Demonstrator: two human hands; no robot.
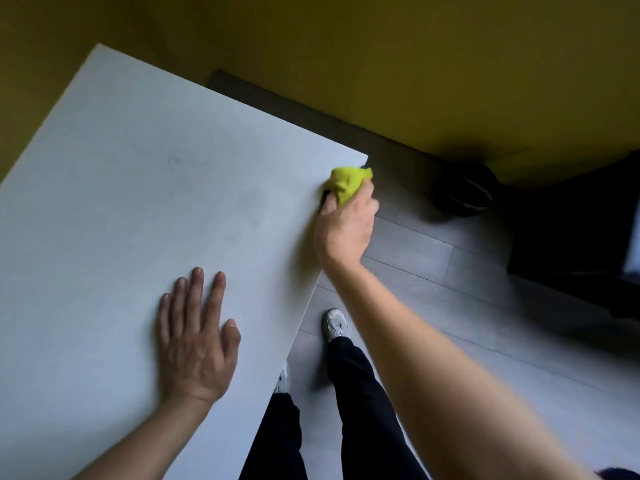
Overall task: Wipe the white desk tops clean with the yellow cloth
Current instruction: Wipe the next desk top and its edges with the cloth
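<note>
The white desk top (131, 202) fills the left and middle of the view, with faint smudges near its centre. My right hand (346, 226) grips the bunched yellow cloth (348, 181) and presses it against the desk's right edge, close to the far right corner. My left hand (195, 341) lies flat on the desk near its front right edge, fingers spread, holding nothing.
A yellow wall (415, 64) runs behind the desk above a dark skirting strip (294, 105). Grey plank floor (485, 323) lies to the right. A dark round object (467, 192) and dark furniture (581, 237) stand at the right. My legs and white shoes (334, 323) are beside the desk.
</note>
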